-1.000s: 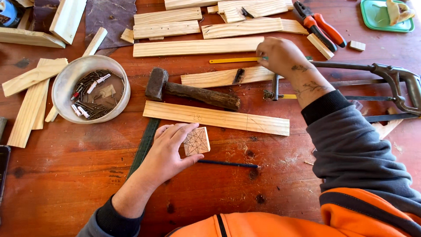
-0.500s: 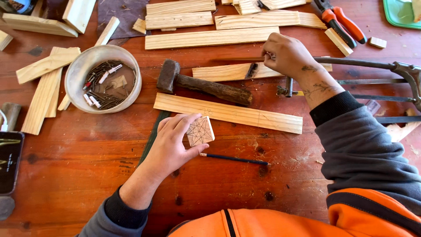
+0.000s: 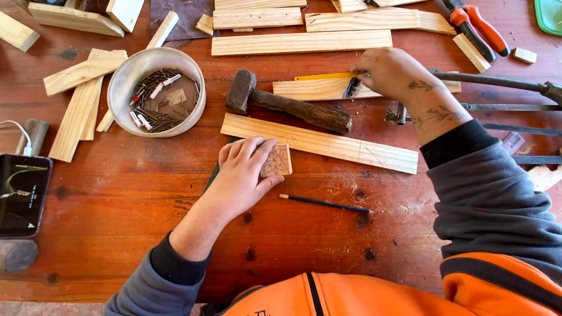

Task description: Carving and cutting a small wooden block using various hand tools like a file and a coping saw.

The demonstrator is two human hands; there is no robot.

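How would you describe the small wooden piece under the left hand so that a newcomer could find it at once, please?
Start at the round bowl of nails on the red wooden table, then move right past the hammer to the long marked slat. Just below it, the left hand holds a small square block. Unlike the plain strips around it, pencilled lines cross its face in a star-like pattern.

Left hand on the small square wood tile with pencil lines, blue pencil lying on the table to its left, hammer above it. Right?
Not quite. The head view shows the blue pencil lying to the right of the small square wood tile with pencil lines, not its left. The left hand is on the tile, and the wooden-handled hammer lies above it.
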